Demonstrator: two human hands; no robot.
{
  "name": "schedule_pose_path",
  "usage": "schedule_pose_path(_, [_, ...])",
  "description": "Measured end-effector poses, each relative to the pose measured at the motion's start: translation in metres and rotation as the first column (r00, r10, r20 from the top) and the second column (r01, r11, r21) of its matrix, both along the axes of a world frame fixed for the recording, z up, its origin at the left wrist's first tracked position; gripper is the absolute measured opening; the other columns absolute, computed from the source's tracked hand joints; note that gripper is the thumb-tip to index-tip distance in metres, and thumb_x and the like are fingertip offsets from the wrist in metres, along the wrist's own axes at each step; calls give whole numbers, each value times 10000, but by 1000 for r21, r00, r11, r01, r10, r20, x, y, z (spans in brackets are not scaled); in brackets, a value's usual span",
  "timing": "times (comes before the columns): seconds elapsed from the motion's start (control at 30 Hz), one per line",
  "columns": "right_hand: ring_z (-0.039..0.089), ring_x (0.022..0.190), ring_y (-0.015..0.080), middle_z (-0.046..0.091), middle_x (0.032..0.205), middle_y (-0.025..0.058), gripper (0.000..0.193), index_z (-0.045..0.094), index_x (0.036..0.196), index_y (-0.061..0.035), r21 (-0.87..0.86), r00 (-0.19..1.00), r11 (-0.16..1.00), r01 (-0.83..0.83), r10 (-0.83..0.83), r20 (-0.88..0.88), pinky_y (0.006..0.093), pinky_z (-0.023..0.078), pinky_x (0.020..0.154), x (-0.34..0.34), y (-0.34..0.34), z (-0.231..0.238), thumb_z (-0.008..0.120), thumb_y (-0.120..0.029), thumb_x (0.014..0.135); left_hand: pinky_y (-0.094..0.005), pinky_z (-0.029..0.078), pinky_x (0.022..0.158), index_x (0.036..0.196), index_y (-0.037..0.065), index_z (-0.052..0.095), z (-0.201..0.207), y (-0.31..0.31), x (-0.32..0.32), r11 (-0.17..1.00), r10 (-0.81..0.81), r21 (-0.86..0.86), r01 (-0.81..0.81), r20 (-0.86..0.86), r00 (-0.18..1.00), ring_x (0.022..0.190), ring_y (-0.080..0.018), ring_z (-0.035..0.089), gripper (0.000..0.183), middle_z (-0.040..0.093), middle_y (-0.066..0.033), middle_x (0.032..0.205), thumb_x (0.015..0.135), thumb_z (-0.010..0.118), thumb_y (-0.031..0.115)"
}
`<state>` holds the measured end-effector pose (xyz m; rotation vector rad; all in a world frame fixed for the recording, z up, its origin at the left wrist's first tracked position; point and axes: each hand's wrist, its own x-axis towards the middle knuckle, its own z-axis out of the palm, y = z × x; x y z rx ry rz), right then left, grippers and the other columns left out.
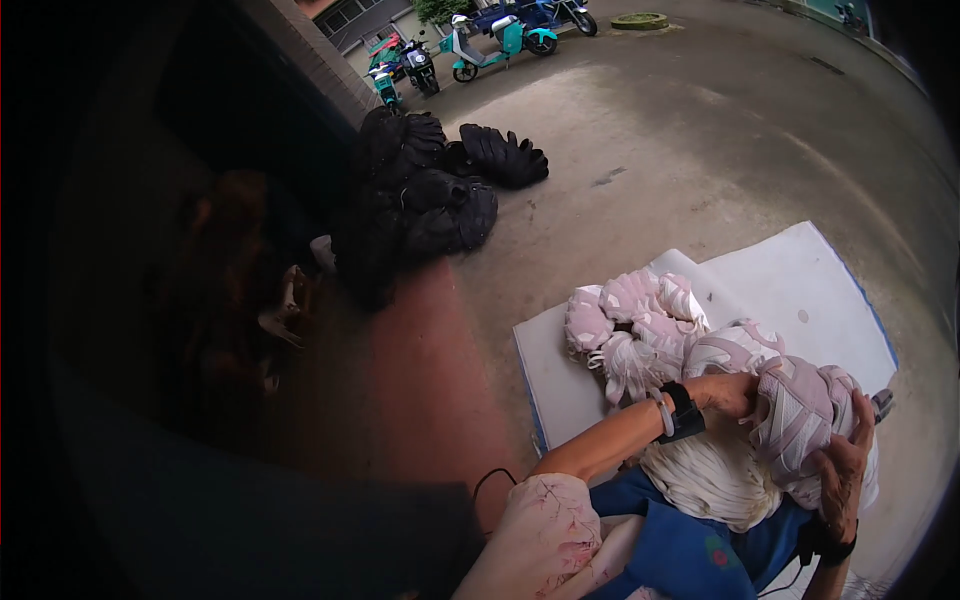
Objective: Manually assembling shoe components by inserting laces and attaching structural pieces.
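Both hands are at a bundle of pink-and-white sneaker uppers [790, 410] at the lower right. My left hand [732, 393] reaches into the near left side of it, its fingertips hidden among the uppers. My right hand [846, 462] grips the right side, thumb and fingers bent around the mesh. Under the bundle, on my lap, lies a thick hank of cream-white shoelaces [712, 482]. Just beyond my left wrist, more pink-and-white uppers [640, 325] sit clustered on a white sheet [790, 280].
Black bundles of shoe uppers [430, 205] are piled on the ground at the upper left, beside a dark doorway. A person's hand [282, 310] shows in the shade there. Parked scooters [490, 45] stand far off on the concrete. A red-painted strip [430, 370] runs along my left.
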<state>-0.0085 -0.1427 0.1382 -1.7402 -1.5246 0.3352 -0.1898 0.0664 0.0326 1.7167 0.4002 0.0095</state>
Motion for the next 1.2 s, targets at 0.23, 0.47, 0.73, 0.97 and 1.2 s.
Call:
schedule_pose_path(0.23, [237,1406,405,358,1473,169,234,725,852,-54,-7,997,997,-78,78,27,529,140,1156,-23,1,19,714,-253,730,-345,506,585,779,31,674,-10,-19,-28,973,112,176,-148,197,974,639,-217,653,133,680,-109,686,674,593,9])
schedule_pose_path(0.47, [235,1413,375,293,1506,173,342,723,904,1,-73,981,990,-121,108,-161,486,165,1156,-7,-6,22,692,-284,718,-388,498,757,929,19,628,14,-43,-23,850,275,400,-343,218,936,836,-312,648,196,662,-185,880,767,615,130])
schedule_pose_path(0.73, [238,1410,396,298,1507,185,490,747,967,-31,-43,977,992,-117,107,-184,527,133,1151,7,4,-2,656,-455,739,-392,485,642,943,-15,615,-10,-49,-16,903,304,252,-347,193,933,666,-278,610,224,657,-192,786,763,597,117])
schedule_pose_path(0.97, [236,1410,407,278,1514,211,517,731,942,4,-66,985,992,-103,93,-149,536,151,1143,19,3,-22,632,-472,765,-401,487,681,853,-19,581,-62,-44,3,832,184,451,-322,324,928,708,-391,600,229,597,-201,703,666,642,97])
schedule_pose_path(1.2, [224,1409,438,208,1536,243,753,424,1403,-152,74,917,991,-110,73,391,573,200,1117,23,-3,-67,591,-596,819,-414,506,700,666,26,605,-87,-47,34,585,-4,719,-376,466,885,756,-360,601,195,607,-148,732,563,667,179])
